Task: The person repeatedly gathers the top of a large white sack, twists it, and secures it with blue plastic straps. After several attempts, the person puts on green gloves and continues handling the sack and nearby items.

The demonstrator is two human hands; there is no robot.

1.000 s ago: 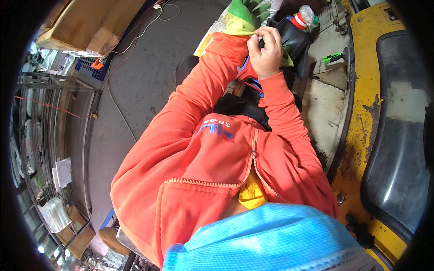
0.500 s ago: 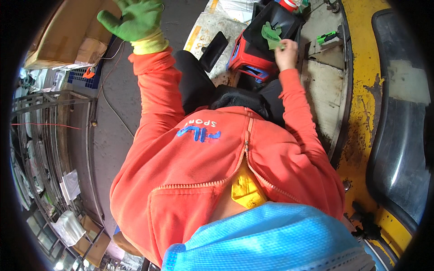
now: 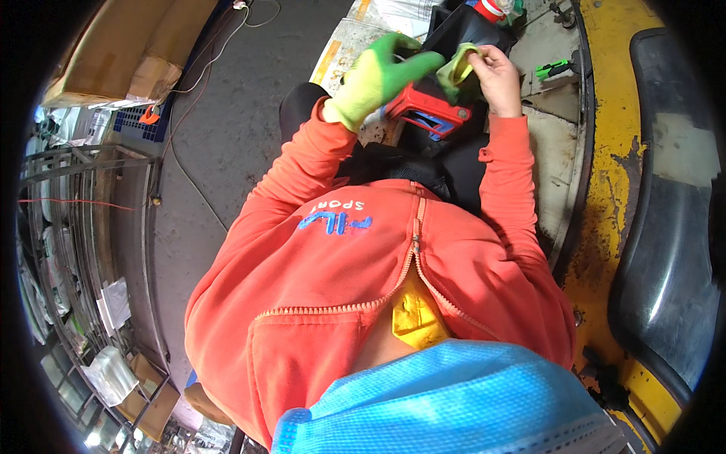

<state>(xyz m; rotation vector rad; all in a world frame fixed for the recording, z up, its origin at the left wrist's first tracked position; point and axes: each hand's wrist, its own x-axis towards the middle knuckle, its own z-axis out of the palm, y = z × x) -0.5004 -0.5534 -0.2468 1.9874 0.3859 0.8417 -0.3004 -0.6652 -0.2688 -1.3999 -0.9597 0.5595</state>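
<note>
Green rubber-coated fabric covers the left hand, a work glove with a yellow cuff at the end of an orange sleeve. Its fingers stretch forward and rest on the top of a red and black tool lying in the person's lap; they lie along it rather than closing round it, so the hand reads as released. The right hand is bare. Its fingers are clenched on a second green glove, crumpled and held just above the red tool, between the two hands and touching the tip of the gloved fingers.

Beyond the hands a black bag stands open, with a red and white capped container at its far edge. To the right, on the worn grey metal floor plate, lies a small green-handled tool. A yellow painted frame with a dark seat cushion runs down the right side. To the left, cardboard boxes and a blue crate sit on the concrete floor.
</note>
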